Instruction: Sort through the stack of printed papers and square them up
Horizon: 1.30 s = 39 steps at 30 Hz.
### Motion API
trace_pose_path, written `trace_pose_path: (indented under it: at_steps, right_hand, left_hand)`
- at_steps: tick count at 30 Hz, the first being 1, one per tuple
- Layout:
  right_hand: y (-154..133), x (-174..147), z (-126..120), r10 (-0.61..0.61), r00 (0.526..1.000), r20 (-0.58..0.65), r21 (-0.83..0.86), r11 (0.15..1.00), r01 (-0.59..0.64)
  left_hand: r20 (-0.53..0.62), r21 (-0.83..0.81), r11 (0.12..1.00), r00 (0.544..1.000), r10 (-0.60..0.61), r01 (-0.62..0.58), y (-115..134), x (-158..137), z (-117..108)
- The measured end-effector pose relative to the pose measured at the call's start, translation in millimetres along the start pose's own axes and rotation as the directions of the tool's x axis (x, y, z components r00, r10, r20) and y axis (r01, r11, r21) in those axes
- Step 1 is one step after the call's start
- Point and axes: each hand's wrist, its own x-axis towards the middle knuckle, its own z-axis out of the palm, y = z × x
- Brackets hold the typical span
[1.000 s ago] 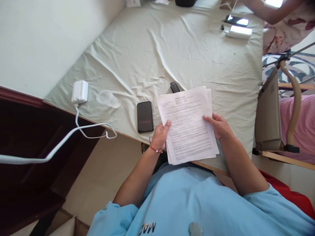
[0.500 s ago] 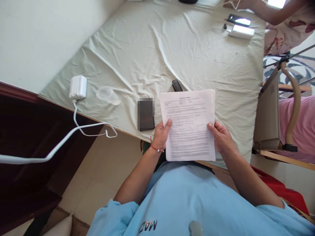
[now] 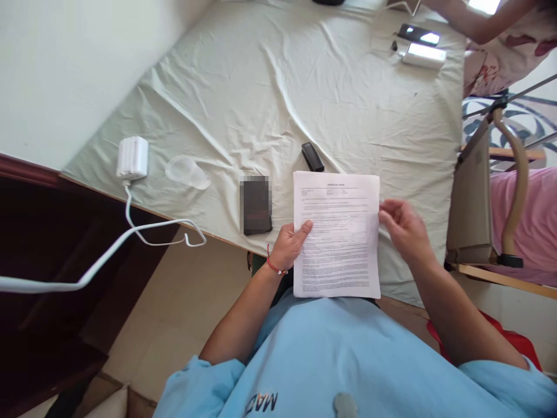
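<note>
Printed sheets [image 3: 337, 247], squared into a neat stack, lie at the centre right of the frame, over the near edge of the cloth-covered counter [image 3: 226, 93]. From where I stand, the left hand [image 3: 290, 247] is clamped on their left side, thumb laid flat across the top page and the fingers out of sight beneath. The right hand [image 3: 404, 226] is beside the opposite edge, loosely curled and slightly blurred, with no grip on the paper; whether its thumb tip brushes the edge, I cannot tell. The two hands are apart, with the stack between them.

I'd judge the step in hand to be evening up the pages: the borders line up well, with little sticking out. The next move, as I see it, calls for a firm left thumb so that nothing slides, and for the right fingers to meet the edge flat rather than catch a single page.

Just above the top of the stack sits a small black object [image 3: 312, 157], perhaps a stapler. A dark phone [image 3: 256, 206], partly masked by blocks, lies left of the pages, near the left hand. Another person's arm [image 3: 474, 23] shows at upper right.
</note>
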Motion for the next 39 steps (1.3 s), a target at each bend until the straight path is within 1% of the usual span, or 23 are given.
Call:
trace_pose_path:
  at_steps: [1,2,3,5,6,7,8,10,13,16,20,21,23,25,27,29,33,36,37,39]
  right_hand:
    - [-9.4,9.1,-1.0,-0.152,0.982,-0.109,-0.145,0.980,0.135]
    - [-20.8,17.7,-0.2,-0.287,0.950,-0.123,-0.251,0.935,0.250]
    - [-33.4,25.3,2.5,-0.381,0.922,-0.067,-0.319,0.884,0.342]
    - [-58.7,36.7,14.2,-0.513,0.852,0.101,-0.395,0.765,0.508]
    - [-69.8,40.3,22.3,-0.554,0.814,0.174,-0.414,0.709,0.571]
    - [-78.8,42.8,31.2,-0.571,0.786,0.237,-0.424,0.667,0.612]
    - [-85.6,44.4,39.8,-0.575,0.768,0.283,-0.436,0.636,0.637]
    - [-92.8,46.2,54.1,-0.549,0.749,0.370,-0.452,0.598,0.662]
    - [-94.2,48.4,63.5,-0.468,0.754,0.461,-0.449,0.610,0.653]
    - [-95.2,49.9,63.3,-0.451,0.766,0.459,-0.406,0.660,0.632]
    - [-98.7,48.5,65.0,-0.441,0.752,0.489,-0.344,0.696,0.631]
    - [-98.8,47.9,66.5,-0.440,0.751,0.492,-0.355,0.687,0.634]
    - [-97.6,47.1,69.8,-0.456,0.748,0.482,-0.404,0.642,0.652]
    - [-95.4,47.0,72.7,-0.482,0.735,0.476,-0.448,0.587,0.675]
    - [-93.4,47.4,74.4,-0.502,0.718,0.482,-0.454,0.558,0.695]
    - [-92.7,47.9,75.2,-0.515,0.701,0.493,-0.438,0.549,0.712]
    - [-93.9,48.2,76.1,-0.525,0.680,0.512,-0.424,0.534,0.732]
    - [-94.7,47.9,77.2,-0.532,0.655,0.537,-0.391,0.531,0.752]
    - [-94.9,47.8,77.4,-0.535,0.653,0.536,-0.374,0.543,0.752]
    - [-95.8,47.9,77.1,-0.540,0.676,0.501,-0.347,0.590,0.729]
  left_hand:
    - [0.019,0.019,1.000,1.000,0.010,-0.010,-0.8,-0.4,1.5]
    - [0.037,0.032,0.999,0.999,0.014,-0.015,-1.4,-0.9,3.4]
    - [0.054,0.040,0.999,0.998,0.011,-0.013,-1.8,-1.5,5.6]
    - [0.080,0.051,0.999,0.997,-0.008,0.004,-1.6,-2.8,10.5]
    - [0.089,0.054,0.998,0.996,-0.022,0.017,-1.1,-3.6,12.9]
    - [0.099,0.056,0.998,0.994,-0.036,0.030,-0.5,-4.5,15.0]
    - [0.108,0.056,0.998,0.993,-0.047,0.041,0.2,-5.5,16.6]
    - [0.110,0.056,0.997,0.992,-0.060,0.054,1.4,-7.7,18.1]
    - [0.108,0.071,0.995,0.992,-0.072,0.065,2.2,-9.6,16.2]
    - [0.137,0.036,0.997,0.988,-0.067,0.063,3.4,-7.1,13.2]
    - [0.114,-0.007,1.000,0.993,-0.030,0.031,8.3,1.1,15.2]
    - [0.102,-0.007,1.000,0.994,-0.029,0.030,9.8,3.0,16.8]
    - [0.076,-0.006,1.000,0.997,-0.024,0.025,12.2,5.7,20.6]
    - [0.054,0.010,1.000,0.998,-0.013,0.012,13.7,7.0,23.9]
    - [0.044,0.046,0.999,0.999,0.001,-0.003,14.5,7.2,26.0]
    - [0.040,0.074,0.997,0.999,0.013,-0.016,14.7,7.2,27.0]
    - [0.035,0.089,0.996,0.999,0.017,-0.020,13.6,7.2,26.1]
    - [0.023,0.100,0.995,1.000,0.018,-0.020,12.4,7.1,24.5]
    - [0.016,0.101,0.995,1.000,0.018,-0.020,12.3,6.9,24.2]
    - [0.010,0.091,0.996,1.000,0.012,-0.013,12.5,6.5,24.2]
